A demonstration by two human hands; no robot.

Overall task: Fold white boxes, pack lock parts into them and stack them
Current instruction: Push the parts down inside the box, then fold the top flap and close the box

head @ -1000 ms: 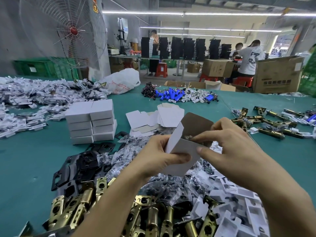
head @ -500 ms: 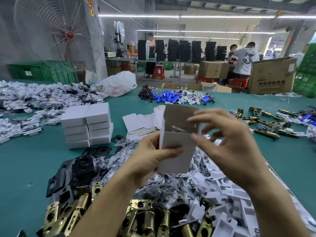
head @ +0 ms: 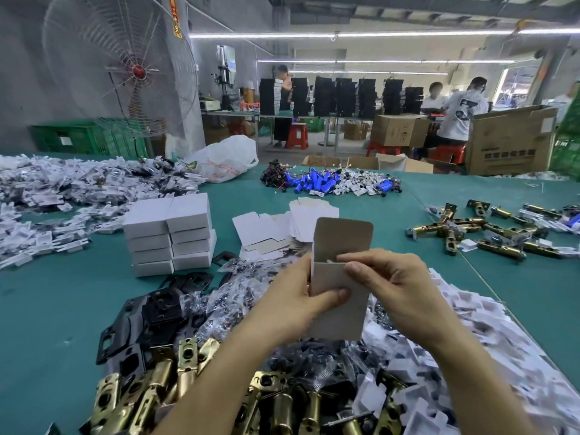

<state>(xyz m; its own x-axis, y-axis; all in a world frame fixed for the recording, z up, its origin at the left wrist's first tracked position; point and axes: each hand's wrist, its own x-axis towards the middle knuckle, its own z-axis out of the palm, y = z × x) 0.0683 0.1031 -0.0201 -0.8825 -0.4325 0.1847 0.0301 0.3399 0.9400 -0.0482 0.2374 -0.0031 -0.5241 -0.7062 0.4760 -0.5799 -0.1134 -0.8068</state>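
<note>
On the far left of the green tabletop [head: 62, 309] stands the stack of finished white boxes [head: 169, 233], well apart from the hands. Near it, black plates [head: 147, 312] and brass latches [head: 150, 387] lie heaped at the near edge.

The left hand [head: 301, 296] grips the white box [head: 340, 302] from its left side, thumb pressed across the near face and fingers hidden behind. The box is held upright above the heap of bagged parts [head: 238, 287], its long axis vertical and its open mouth upward. Its lid flap [head: 343, 233] stands straight up on the far side. A pale sliver shows inside the mouth; whether flap or part I cannot tell.

The right hand [head: 398, 287] is curled, thumb and forefinger pinching the near rim at the mouth, so it is the hand nearer the opening, while the left merely steadies the body. Whatever goes in or folds over probably comes from this side, moving down along the box's length. White plastic pieces [head: 455, 340] spread just right of the hands
</note>
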